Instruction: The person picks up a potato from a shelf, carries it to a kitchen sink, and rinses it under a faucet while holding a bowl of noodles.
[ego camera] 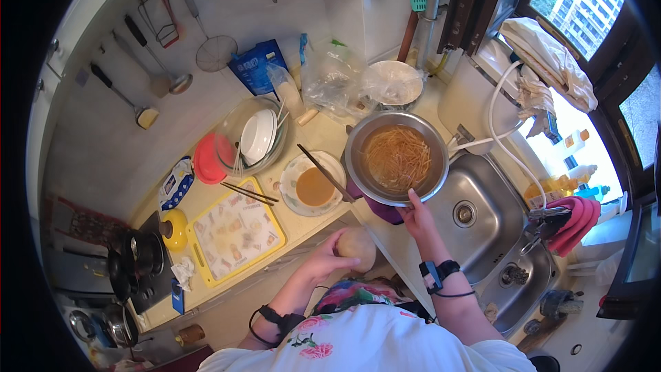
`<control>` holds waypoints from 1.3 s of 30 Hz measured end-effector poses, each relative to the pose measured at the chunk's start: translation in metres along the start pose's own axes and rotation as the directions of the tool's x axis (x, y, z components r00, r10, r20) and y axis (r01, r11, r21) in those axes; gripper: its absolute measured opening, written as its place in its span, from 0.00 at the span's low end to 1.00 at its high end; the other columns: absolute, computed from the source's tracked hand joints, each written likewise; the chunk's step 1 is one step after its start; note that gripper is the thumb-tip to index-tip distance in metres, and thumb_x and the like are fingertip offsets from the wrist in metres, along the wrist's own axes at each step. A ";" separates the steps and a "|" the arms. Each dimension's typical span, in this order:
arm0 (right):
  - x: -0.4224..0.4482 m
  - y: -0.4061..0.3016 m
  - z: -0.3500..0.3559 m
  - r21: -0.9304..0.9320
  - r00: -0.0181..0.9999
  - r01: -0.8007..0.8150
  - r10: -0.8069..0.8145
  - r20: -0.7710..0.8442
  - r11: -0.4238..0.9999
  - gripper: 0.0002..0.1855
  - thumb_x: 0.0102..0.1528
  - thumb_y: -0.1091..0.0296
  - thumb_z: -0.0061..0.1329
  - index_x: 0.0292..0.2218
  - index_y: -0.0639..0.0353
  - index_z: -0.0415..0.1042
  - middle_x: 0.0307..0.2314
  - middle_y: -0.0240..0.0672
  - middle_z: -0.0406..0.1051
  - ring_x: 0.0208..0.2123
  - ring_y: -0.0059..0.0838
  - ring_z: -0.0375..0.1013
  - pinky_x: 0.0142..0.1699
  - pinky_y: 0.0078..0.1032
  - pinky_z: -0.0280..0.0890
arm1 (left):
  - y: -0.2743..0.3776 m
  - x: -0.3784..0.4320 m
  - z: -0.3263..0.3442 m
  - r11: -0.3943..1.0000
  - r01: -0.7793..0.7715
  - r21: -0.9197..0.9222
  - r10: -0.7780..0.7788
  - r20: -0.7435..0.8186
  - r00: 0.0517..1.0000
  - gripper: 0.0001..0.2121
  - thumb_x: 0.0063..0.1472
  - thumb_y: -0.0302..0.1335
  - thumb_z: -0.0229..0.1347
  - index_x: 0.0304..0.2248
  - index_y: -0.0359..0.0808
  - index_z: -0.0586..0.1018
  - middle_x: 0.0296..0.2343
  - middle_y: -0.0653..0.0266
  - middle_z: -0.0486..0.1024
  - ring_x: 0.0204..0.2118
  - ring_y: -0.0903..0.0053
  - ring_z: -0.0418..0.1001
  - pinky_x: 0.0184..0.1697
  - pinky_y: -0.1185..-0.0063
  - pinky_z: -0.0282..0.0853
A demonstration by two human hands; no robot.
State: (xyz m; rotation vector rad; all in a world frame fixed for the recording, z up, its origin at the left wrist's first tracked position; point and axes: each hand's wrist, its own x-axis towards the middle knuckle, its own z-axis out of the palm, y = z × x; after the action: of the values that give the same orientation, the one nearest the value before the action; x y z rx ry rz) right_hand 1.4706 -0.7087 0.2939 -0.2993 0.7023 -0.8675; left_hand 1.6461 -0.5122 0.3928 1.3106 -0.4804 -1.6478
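Note:
My left hand [330,258] is closed around a pale, rounded object [357,249], perhaps a bowl or a peeled vegetable, in front of the counter's edge. My right hand [417,213] grips the near rim of a steel basin [352,165], its thumb over the edge. Thin orange-brown shreds [397,157] lie in liquid inside the basin. To the left of the basin, a patterned plate [330,165] holds orange-brown liquid [315,187], with a dark chopstick [325,171] across its rim. Another pair of chopsticks [250,193] rests by the yellow-edged cutting board [235,232].
A double steel sink [480,186] with a white hose [493,98] lies at the right. Behind are a glass bowl [222,137] holding white bowls, a red bowl [209,157] and plastic bags [330,77]. A yellow-lidded pot [175,230] and stove [152,289] stand left.

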 end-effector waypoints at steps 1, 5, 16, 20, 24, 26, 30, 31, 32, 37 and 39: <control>-0.005 0.001 0.001 0.001 1.000 -0.003 0.003 0.000 1.000 0.22 0.54 0.68 0.47 0.49 0.58 0.58 0.41 0.37 0.66 0.44 0.35 0.68 0.47 0.33 0.68 | 0.003 -0.004 -0.001 1.000 0.001 -0.001 -0.001 -0.003 1.000 0.36 0.43 0.17 0.61 0.53 0.36 0.59 0.45 0.64 0.65 0.49 0.75 0.63 0.51 0.77 0.61; -0.026 0.029 -0.011 -0.228 0.889 -0.447 0.459 -0.003 0.865 0.23 0.53 0.65 0.50 0.48 0.62 0.60 0.40 0.38 0.68 0.42 0.33 0.69 0.46 0.32 0.67 | 0.020 -0.025 -0.011 0.988 -0.049 -0.145 0.046 -0.025 0.999 0.36 0.43 0.16 0.60 0.53 0.36 0.59 0.46 0.65 0.65 0.49 0.76 0.64 0.51 0.77 0.63; 0.018 0.140 0.087 -0.350 0.874 -0.391 0.462 0.149 0.851 0.30 0.57 0.76 0.36 0.58 0.51 0.40 0.49 0.44 0.56 0.42 0.38 0.69 0.46 0.31 0.69 | 0.020 -0.084 -0.059 0.957 -0.164 -0.238 0.110 -0.225 0.968 0.35 0.43 0.15 0.58 0.53 0.36 0.60 0.44 0.65 0.66 0.47 0.76 0.66 0.48 0.78 0.66; 0.024 0.154 0.090 -0.325 0.905 -0.387 0.423 0.044 0.863 0.29 0.57 0.78 0.34 0.56 0.49 0.42 0.48 0.39 0.58 0.41 0.39 0.69 0.45 0.34 0.69 | 0.010 -0.095 -0.065 0.946 -0.191 -0.260 0.112 -0.290 0.950 0.35 0.44 0.15 0.58 0.53 0.36 0.59 0.44 0.64 0.66 0.47 0.75 0.66 0.46 0.77 0.67; 0.014 0.154 0.097 -0.359 0.941 -0.308 0.338 0.025 0.881 0.28 0.56 0.78 0.34 0.56 0.52 0.44 0.46 0.41 0.60 0.35 0.34 0.72 0.39 0.29 0.72 | -0.001 -0.103 -0.071 0.945 -0.186 -0.268 0.092 -0.329 0.940 0.36 0.44 0.15 0.58 0.54 0.36 0.58 0.44 0.62 0.66 0.47 0.74 0.66 0.45 0.77 0.67; 0.012 0.152 0.101 -0.387 0.954 -0.286 0.300 -0.025 0.877 0.27 0.55 0.77 0.35 0.55 0.53 0.46 0.44 0.41 0.62 0.32 0.32 0.72 0.36 0.27 0.73 | 0.000 -0.106 -0.066 0.941 -0.203 -0.271 0.102 -0.346 0.933 0.36 0.44 0.14 0.58 0.54 0.36 0.58 0.44 0.62 0.66 0.46 0.74 0.67 0.44 0.78 0.68; 0.004 0.150 0.095 -0.435 0.967 -0.241 0.251 -0.036 0.868 0.25 0.54 0.77 0.36 0.54 0.55 0.50 0.42 0.41 0.64 0.26 0.30 0.73 0.30 0.25 0.73 | -0.001 -0.109 -0.063 0.936 -0.211 -0.282 0.095 -0.374 0.922 0.36 0.44 0.14 0.57 0.54 0.36 0.58 0.43 0.62 0.66 0.44 0.74 0.68 0.40 0.80 0.70; 0.002 0.149 0.093 -0.466 0.970 -0.224 0.244 -0.016 0.856 0.25 0.54 0.77 0.37 0.53 0.55 0.50 0.42 0.41 0.64 0.27 0.30 0.73 0.29 0.25 0.73 | -0.004 -0.110 -0.064 0.937 -0.208 -0.281 0.094 -0.371 0.924 0.36 0.44 0.14 0.57 0.54 0.36 0.58 0.43 0.62 0.66 0.44 0.74 0.68 0.40 0.80 0.70; 0.000 0.148 0.091 -0.463 0.970 -0.222 0.241 -0.019 0.858 0.25 0.54 0.77 0.37 0.53 0.55 0.50 0.42 0.41 0.64 0.27 0.30 0.73 0.29 0.25 0.73 | -0.007 -0.109 -0.069 0.941 -0.206 -0.270 0.099 -0.360 0.927 0.35 0.44 0.14 0.57 0.54 0.37 0.58 0.43 0.61 0.66 0.44 0.74 0.68 0.39 0.79 0.70; -0.027 0.116 0.085 -0.546 0.940 -0.288 0.340 -0.006 0.786 0.25 0.53 0.77 0.38 0.53 0.56 0.52 0.38 0.41 0.68 0.28 0.31 0.74 0.28 0.25 0.74 | -0.001 -0.111 -0.065 0.942 -0.202 -0.268 0.096 -0.361 0.928 0.35 0.45 0.14 0.57 0.54 0.37 0.58 0.44 0.60 0.66 0.42 0.73 0.69 0.37 0.79 0.72; -0.043 0.093 0.080 -0.546 0.944 -0.286 0.329 -0.021 0.787 0.26 0.53 0.77 0.38 0.53 0.56 0.53 0.37 0.41 0.68 0.29 0.31 0.74 0.28 0.25 0.74 | 0.005 -0.113 -0.064 0.922 -0.249 -0.297 0.128 -0.372 0.919 0.36 0.45 0.14 0.56 0.55 0.38 0.57 0.44 0.60 0.66 0.43 0.73 0.69 0.38 0.79 0.72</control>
State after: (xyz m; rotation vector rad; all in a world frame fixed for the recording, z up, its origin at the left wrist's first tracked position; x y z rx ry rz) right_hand 1.5604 -0.6197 0.3247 -0.7041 0.8929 -0.3220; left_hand 1.7040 -0.4040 0.4345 1.2152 -0.0984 -1.2343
